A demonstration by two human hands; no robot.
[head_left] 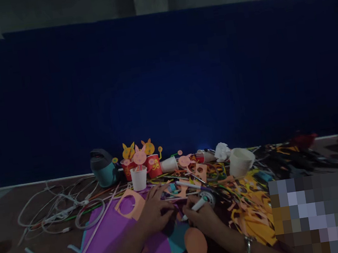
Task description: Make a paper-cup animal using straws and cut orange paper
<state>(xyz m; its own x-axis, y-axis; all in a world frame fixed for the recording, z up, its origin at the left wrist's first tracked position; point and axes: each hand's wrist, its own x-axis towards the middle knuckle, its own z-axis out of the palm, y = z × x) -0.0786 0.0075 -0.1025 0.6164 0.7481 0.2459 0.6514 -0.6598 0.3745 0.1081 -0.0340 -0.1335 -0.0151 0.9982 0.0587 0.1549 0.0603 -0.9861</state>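
Observation:
My right hand (202, 216) grips a white marker with a teal end (196, 207), its tip pointing down and left at the paper. Beside it my left hand (155, 208) rests on the papers with its fingers spread. A small piece of orange paper (178, 216) lies between the two hands, partly hidden. Just below my right hand is an orange paper disc (196, 243), overlapping a teal sheet (178, 238). A purple sheet (108, 229) extends under my left arm, and an orange sheet with a round hole (138, 202) lies on it.
Behind my hands stand a white paper cup (139, 179) with a pink animal face, red cups (154, 166) and a teal container (104, 171). White cables (70, 207) sprawl left. Yellow-orange paper scraps (254, 219) and a white cup (241, 161) sit right. A blue panel (162, 81) rises behind.

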